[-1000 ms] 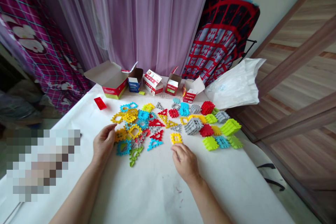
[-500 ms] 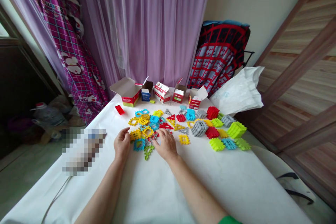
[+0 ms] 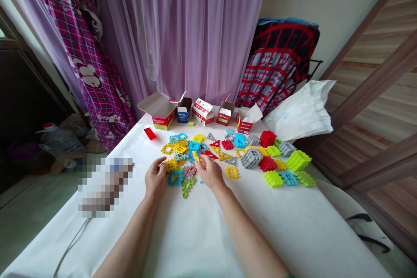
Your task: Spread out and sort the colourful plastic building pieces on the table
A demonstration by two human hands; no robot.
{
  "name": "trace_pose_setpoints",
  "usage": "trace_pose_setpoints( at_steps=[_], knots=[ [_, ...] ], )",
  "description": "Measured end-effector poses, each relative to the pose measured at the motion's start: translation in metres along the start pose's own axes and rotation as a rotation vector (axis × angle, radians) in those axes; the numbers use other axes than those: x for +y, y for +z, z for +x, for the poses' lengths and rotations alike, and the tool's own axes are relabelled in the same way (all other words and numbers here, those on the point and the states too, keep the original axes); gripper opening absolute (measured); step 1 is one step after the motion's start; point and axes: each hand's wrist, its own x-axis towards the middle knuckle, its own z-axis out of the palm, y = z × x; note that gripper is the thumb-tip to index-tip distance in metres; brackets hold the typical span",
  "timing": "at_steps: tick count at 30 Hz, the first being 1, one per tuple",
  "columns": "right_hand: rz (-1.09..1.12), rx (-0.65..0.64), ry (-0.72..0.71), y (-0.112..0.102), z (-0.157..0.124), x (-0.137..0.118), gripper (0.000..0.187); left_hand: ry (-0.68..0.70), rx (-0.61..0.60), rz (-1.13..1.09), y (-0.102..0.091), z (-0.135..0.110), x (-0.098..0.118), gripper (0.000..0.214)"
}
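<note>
Right hand [image 3: 211, 173] has lifted a yellow toy tile [image 3: 196, 156] over the pile [image 3: 181, 147]; a loose pinch could drop it. Left hand [image 3: 155, 178] curls by a yellow square tile [image 3: 171, 165]; can't tell if it's holding it.

The piece [image 3: 196, 156] pinched in the right hand [image 3: 211, 173] looks like smooth, lightly glossy plastic, as do the tiles [image 3: 267, 163] around the grip. Below it, the cover [image 3: 198, 239] is smooth with a soft sheen. Beyond stand printed card boxes [image 3: 163, 120] and sheer-looking cloth curtains [image 3: 202, 30]; rightward, a crinkled matt bag [image 3: 299, 110] and grained wood [image 3: 374, 82].
</note>
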Motion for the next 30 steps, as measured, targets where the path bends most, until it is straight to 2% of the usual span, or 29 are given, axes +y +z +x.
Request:
trace_pose_setpoints(
  at_steps=[4, 7, 10, 12, 14, 16, 18, 20, 23, 30],
  knots=[
    [-0.159, -0.083, 0.179, -0.022, -0.024, 0.027, 0.037, -0.023, -0.021, 0.009, 0.0, -0.001, 0.005, 0.049],
    [-0.251, -0.129, 0.231, -0.034, -0.042, 0.049, 0.036, -0.046, -0.044, 0.013, 0.001, -0.001, 0.006, 0.052],
    [-0.234, -0.133, 0.235, -0.041, -0.049, 0.066, 0.035, -0.07, -0.061, 0.026, 0.002, -0.001, 0.007, 0.053],
    [-0.199, -0.063, 0.159, -0.041, -0.048, 0.074, 0.025, -0.078, -0.066, 0.039, 0.003, 0.0, 0.008, 0.054],
    [-0.176, 0.022, 0.007, -0.038, -0.044, 0.079, 0.014, -0.079, -0.065, 0.048, 0.003, -0.001, 0.009, 0.054],
    [-0.17, 0.058, -0.152, -0.031, -0.04, 0.082, 0.025, -0.082, -0.063, 0.048, 0.003, -0.001, 0.009, 0.055],
    [-0.179, 0.057, -0.224, -0.023, -0.038, 0.084, 0.03, -0.086, -0.063, 0.044, 0.003, -0.001, 0.009, 0.055],
    [-0.181, 0.084, -0.226, -0.015, -0.038, 0.086, 0.028, -0.087, -0.064, 0.038, 0.003, -0.001, 0.009, 0.055],
    [-0.168, 0.195, -0.208, -0.008, -0.04, 0.09, 0.027, -0.082, -0.062, 0.042, 0.003, -0.002, 0.012, 0.055],
    [-0.181, 0.451, -0.146, -0.014, -0.056, 0.108, 0.026, -0.162, -0.051, 0.068, 0.002, -0.004, 0.024, 0.056]
  ],
)
